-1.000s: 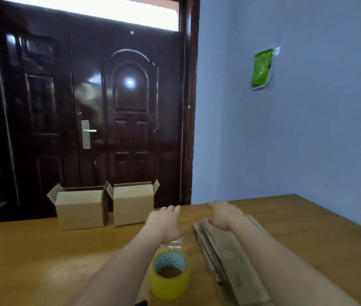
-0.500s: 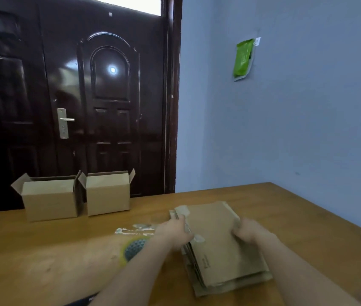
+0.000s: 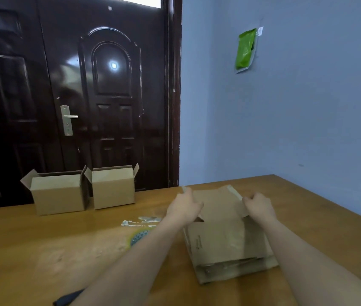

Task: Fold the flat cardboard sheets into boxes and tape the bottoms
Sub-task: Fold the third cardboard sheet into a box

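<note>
A stack of flat cardboard sheets (image 3: 230,263) lies on the wooden table (image 3: 42,250) in front of me. The top sheet (image 3: 219,228) is lifted at its far end. My left hand (image 3: 184,208) grips its left far edge and my right hand (image 3: 260,205) grips its right far edge. A yellowish tape roll (image 3: 138,236) sits left of the stack, mostly hidden behind my left forearm. Two folded boxes (image 3: 58,195) (image 3: 113,188) with open top flaps stand at the table's far left.
A dark door (image 3: 108,96) stands behind the boxes and a blue wall (image 3: 307,118) runs along the right of the table. A crumpled strip of clear tape (image 3: 142,221) lies by the roll. A dark object (image 3: 69,299) pokes in at the bottom edge.
My hands went from resting on the stack to gripping the top sheet's side edges and raising its far end. The view has swung right and downward.
</note>
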Demonstrator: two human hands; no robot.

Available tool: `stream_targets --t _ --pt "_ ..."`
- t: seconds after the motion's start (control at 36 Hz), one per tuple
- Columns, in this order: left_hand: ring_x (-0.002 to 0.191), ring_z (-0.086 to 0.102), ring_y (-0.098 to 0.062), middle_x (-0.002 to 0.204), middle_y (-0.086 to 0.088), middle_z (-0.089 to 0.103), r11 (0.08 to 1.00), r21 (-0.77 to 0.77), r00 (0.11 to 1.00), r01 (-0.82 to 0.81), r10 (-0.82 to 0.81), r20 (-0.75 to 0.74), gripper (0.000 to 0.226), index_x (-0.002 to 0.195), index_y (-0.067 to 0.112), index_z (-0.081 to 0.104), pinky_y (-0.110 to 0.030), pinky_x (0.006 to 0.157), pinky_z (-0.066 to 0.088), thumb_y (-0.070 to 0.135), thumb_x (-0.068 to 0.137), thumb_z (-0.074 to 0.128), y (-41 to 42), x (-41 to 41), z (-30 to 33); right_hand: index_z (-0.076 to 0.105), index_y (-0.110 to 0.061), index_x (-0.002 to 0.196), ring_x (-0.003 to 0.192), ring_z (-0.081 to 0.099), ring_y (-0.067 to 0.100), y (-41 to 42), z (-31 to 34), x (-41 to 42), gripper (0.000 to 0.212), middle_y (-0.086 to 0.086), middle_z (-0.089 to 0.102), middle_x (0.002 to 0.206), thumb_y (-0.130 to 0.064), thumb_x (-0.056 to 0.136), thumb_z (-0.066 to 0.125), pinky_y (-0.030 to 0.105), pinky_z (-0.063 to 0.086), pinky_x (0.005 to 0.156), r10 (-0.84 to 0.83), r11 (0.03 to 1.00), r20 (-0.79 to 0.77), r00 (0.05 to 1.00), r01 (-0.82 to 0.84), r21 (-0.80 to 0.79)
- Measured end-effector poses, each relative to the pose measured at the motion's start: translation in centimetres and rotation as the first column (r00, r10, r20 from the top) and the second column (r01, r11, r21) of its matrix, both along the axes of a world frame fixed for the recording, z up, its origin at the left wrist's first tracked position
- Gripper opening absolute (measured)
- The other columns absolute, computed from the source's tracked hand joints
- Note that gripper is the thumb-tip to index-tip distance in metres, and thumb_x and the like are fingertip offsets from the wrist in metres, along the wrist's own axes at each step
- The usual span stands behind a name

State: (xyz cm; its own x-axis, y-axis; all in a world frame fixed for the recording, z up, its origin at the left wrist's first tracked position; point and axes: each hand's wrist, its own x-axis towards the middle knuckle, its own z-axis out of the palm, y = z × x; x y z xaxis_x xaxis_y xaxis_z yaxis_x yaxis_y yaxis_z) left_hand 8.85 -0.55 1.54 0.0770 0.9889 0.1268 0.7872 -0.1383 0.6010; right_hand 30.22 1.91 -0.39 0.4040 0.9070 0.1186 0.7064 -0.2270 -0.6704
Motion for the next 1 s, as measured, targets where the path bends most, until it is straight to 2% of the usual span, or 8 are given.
stream_targets --t 0.17,0.25,0.31,0.42,0.47,0.56,0.72,1.0 --pt "0.082 0.054 -0.018 0.115 -0.007 0.054 0.997 0.075 0.968 -0.027 0.007 0.249 0.049 0.137 0.01 0.038 -0.028 0.072 0.042 0.029 0.093 0.047 0.2 -2.0 5.1 0.057 0.0 0.097 0.096 0.054 0.033 1.1 3.2 -1.6 0.027 0.016 0.058 0.101 -0.024 0.094 0.047 0.034 0.038 0.075 -0.001 0.984 -0.289 0.957 0.052 0.168" --pt "0.079 0.055 -0.016 0.113 -0.006 0.055 0.992 0.114 0.932 -0.06 0.015 0.363 0.046 0.135 0.01 0.041 -0.027 0.068 0.04 0.029 0.093 0.05 0.2 -3.3 7.0 0.049 -0.006 0.067 0.077 0.053 0.031 1.9 4.7 -3.4 0.027 0.014 0.054 0.076 -0.021 0.088 0.054 0.035 0.036 0.065 -0.004 0.975 -0.43 0.903 0.098 0.197" --pt "0.068 0.048 -0.009 0.104 -0.002 0.055 0.984 0.132 0.889 -0.12 0.047 0.455 0.04 0.127 0.011 0.044 -0.024 0.057 0.035 0.027 0.092 0.053 0.3 -4.2 7.9 0.048 -0.007 0.067 0.073 0.047 0.026 2.4 5.4 -4.7 0.023 0.008 0.045 0.066 -0.016 0.085 0.058 0.032 0.032 0.061 0.016 0.973 -0.533 0.846 0.108 0.202" --pt "0.081 0.054 -0.014 0.099 -0.001 0.056 0.977 0.045 0.684 -0.206 0.111 0.721 0.032 0.108 0.015 0.044 -0.029 0.068 0.048 0.021 0.083 0.064 -0.1 -6.5 9.4 0.056 -0.003 0.098 0.073 0.052 0.025 2.7 6.8 -7.6 0.021 0.012 0.056 0.085 -0.012 0.082 0.066 0.028 0.035 0.052 0.085 0.973 -0.697 0.712 0.09 0.21" --pt "0.096 0.062 -0.027 0.106 -0.011 0.065 0.982 -0.023 0.588 -0.189 0.132 0.798 0.048 0.109 0.008 0.053 -0.044 0.087 0.052 0.026 0.067 0.068 0.0 -8.0 9.9 0.057 -0.003 0.091 0.062 0.052 0.022 2.9 7.4 -9.0 0.015 0.011 0.057 0.079 -0.01 0.082 0.067 0.028 0.037 0.05 0.128 0.977 -0.754 0.645 0.05 0.209" --pt "0.092 0.066 -0.036 0.105 -0.021 0.067 0.985 -0.097 0.485 -0.142 0.155 0.861 0.044 0.112 0.002 0.058 -0.046 0.082 0.054 0.017 0.072 0.067 -0.4 -10.8 10.7 0.059 -0.007 0.076 0.06 0.053 0.021 3.3 8.1 -11.4 0.008 0.01 0.059 0.073 -0.003 0.082 0.064 0.029 0.043 0.055 0.193 0.975 -0.824 0.533 -0.012 0.221" --pt "0.077 0.065 -0.029 0.091 -0.011 0.069 0.996 -0.006 0.635 -0.085 0.059 0.77 0.019 0.101 0.012 0.062 -0.038 0.068 0.054 0.001 0.086 0.057 -2.2 -15.8 12.0 0.061 -0.011 0.079 0.058 0.06 0.016 2.8 8.4 -16.2 0.016 0.002 0.066 0.064 -0.001 0.089 0.053 0.024 0.049 0.048 0.338 0.94 -0.879 0.335 -0.159 0.301" --pt "0.082 0.064 -0.029 0.095 -0.014 0.067 0.979 0.195 0.907 -0.054 -0.033 0.419 0.039 0.111 0.009 0.064 -0.038 0.076 0.055 -0.015 0.082 0.053 -5.6 -23.2 15.7 0.057 -0.013 0.097 0.072 0.054 0.017 2.2 5.9 -22.2 0.012 0.004 0.057 0.086 -0.022 0.095 0.049 0.028 0.043 0.06 0.352 0.913 -0.872 0.341 -0.332 0.238"
